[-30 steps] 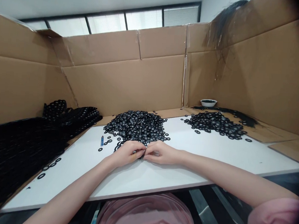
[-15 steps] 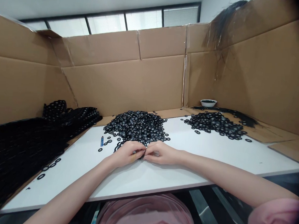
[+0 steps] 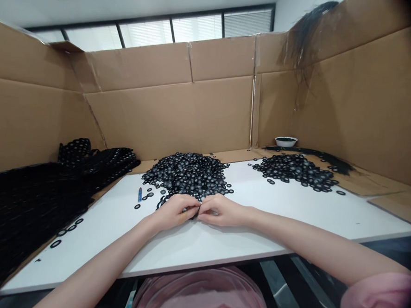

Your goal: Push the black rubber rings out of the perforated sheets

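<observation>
Material, black, piled at far left, pale spots on its far end. Loose rings on the white board just beside it. Blue tube lies left of the main pile, a few more rings scattered near it.

Main pile: black rings heaped mid-board toward the far edge, near side reaching both hands. Left hand at its near edge, thumb and index closed to a pinch, other fingers curled. Right hand meets it fingertip to fingertip, same pinch, palm side hollow. Dark bit shows where the tips meet; too small to tell what it is or which hand has it.

Second pile, smaller, same rings, right of main and well apart from the right hand. White bowl with dark contents behind it on cardboard. Black strands run along behind that pile, far right.
</observation>
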Motion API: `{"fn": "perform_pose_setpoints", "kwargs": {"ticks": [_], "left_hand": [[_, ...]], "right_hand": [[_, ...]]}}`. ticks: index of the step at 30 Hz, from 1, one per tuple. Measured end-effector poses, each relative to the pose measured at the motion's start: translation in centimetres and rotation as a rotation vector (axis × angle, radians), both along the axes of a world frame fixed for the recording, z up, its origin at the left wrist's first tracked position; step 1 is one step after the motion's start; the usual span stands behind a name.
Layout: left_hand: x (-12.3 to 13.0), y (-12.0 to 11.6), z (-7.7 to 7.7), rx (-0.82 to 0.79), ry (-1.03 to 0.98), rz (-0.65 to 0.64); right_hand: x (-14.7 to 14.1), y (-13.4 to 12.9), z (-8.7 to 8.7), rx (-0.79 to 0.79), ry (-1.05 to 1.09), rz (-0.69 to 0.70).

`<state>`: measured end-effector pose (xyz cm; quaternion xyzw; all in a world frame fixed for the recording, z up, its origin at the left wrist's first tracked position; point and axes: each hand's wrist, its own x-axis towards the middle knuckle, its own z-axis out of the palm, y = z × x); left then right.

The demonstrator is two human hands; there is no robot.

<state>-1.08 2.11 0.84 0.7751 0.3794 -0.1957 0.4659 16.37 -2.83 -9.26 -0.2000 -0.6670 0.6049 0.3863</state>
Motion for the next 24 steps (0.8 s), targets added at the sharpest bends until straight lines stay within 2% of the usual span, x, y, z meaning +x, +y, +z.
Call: {"fn": "perform_pose_setpoints", "kwargs": {"ticks": [24], "left_hand": [[0.21, 0.0, 0.07, -0.005, 0.004, -0.038]], "right_hand": [[0.09, 0.07, 0.23, 0.016, -0.017, 0.027]]}}
